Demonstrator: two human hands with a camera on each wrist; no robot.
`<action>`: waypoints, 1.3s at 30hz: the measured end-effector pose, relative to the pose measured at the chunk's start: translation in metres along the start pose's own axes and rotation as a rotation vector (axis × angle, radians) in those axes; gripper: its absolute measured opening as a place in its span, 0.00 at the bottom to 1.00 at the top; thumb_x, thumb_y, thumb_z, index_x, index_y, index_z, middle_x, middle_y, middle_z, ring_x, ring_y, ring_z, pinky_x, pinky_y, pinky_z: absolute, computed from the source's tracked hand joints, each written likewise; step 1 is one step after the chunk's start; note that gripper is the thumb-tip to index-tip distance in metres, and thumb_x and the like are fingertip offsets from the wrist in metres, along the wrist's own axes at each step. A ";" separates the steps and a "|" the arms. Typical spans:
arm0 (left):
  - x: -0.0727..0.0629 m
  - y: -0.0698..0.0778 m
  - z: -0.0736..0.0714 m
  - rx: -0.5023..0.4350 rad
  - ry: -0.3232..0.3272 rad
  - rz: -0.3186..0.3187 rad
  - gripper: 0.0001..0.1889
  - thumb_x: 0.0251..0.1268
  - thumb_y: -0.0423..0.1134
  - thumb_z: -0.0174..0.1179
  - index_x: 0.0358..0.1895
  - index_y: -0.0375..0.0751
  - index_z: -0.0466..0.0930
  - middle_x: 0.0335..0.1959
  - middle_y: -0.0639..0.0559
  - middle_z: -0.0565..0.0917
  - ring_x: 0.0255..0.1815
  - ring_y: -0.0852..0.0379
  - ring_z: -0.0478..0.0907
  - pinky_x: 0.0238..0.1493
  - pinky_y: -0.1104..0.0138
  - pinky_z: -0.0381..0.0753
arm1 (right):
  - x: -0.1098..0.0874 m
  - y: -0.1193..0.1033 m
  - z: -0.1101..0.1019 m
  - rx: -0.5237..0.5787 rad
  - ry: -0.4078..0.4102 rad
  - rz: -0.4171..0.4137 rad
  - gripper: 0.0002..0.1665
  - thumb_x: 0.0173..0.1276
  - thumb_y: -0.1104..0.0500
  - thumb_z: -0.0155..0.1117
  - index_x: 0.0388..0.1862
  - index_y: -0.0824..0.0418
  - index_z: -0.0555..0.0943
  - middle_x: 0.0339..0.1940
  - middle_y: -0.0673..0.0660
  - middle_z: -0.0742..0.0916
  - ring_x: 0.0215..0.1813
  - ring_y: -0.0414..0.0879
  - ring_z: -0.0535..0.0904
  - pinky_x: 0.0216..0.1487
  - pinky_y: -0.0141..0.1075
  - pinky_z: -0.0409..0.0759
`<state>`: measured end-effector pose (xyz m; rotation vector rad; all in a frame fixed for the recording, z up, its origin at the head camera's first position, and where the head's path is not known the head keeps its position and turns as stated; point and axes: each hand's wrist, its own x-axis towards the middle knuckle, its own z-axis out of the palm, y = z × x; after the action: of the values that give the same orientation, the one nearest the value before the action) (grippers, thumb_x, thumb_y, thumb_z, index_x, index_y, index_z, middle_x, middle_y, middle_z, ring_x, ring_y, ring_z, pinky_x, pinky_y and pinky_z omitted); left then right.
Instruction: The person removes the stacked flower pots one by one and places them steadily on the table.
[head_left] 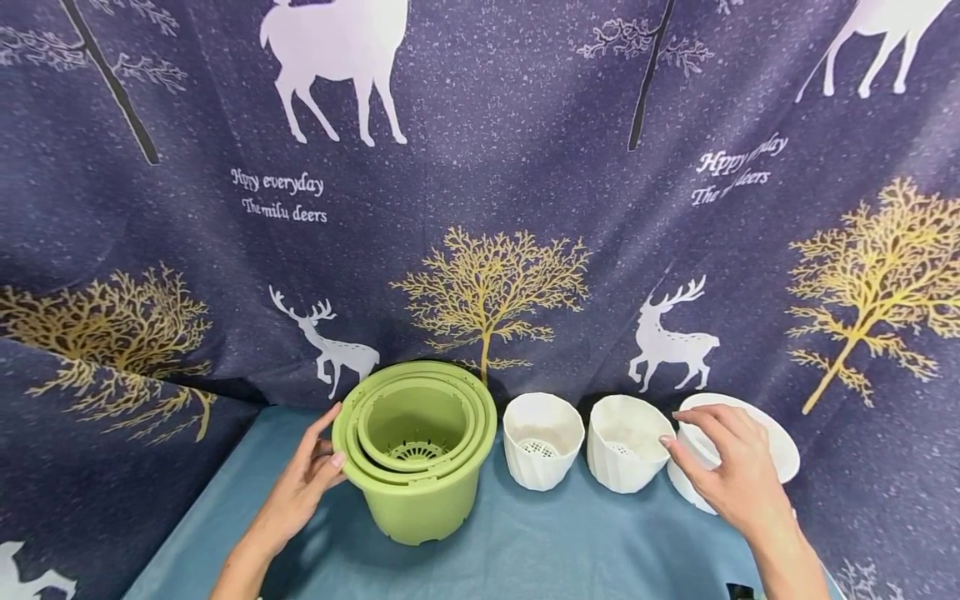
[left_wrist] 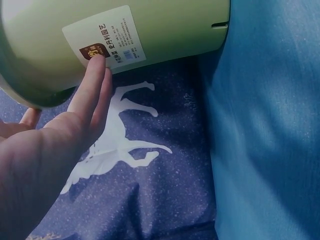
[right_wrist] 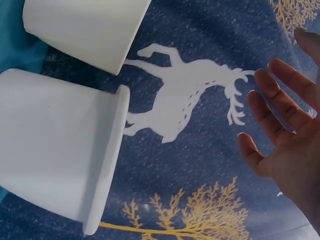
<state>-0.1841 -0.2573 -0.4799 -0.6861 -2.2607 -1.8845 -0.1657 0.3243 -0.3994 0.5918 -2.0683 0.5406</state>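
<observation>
A stack of green flower pots (head_left: 420,500), nested one inside another, stands left of centre in the head view. My left hand (head_left: 303,487) is at its left side, fingers extended, thumb by the rim. In the left wrist view its straight fingers (left_wrist: 90,87) reach the white label (left_wrist: 107,40) on the pot's wall. My right hand (head_left: 738,467) is raised over the right end of the row of white pots, holding nothing. Below it is a round white pot (head_left: 776,437) with a wide rim, partly hidden by the hand. The right wrist view shows the fingers (right_wrist: 272,110) spread, apart from the pots.
Two faceted white pots (head_left: 540,462) with drainage holes stand between the green stack and the round white pot. Blue cloth (head_left: 540,550) covers the table. Behind it hangs a dark blue curtain (head_left: 510,183) printed with deer and trees. A small black object (head_left: 740,592) lies at the front edge.
</observation>
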 end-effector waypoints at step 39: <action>0.000 0.002 0.000 0.015 -0.002 -0.026 0.36 0.88 0.32 0.46 0.89 0.50 0.43 0.55 0.33 0.76 0.55 0.58 0.84 0.57 0.68 0.86 | 0.040 -0.064 0.053 0.222 -0.024 -0.159 0.27 0.79 0.37 0.64 0.52 0.59 0.89 0.48 0.55 0.88 0.51 0.53 0.81 0.60 0.43 0.70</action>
<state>-0.1835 -0.2575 -0.4781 -0.6597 -2.2936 -1.8771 -0.1811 0.2354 -0.3826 0.8880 -1.9766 0.6772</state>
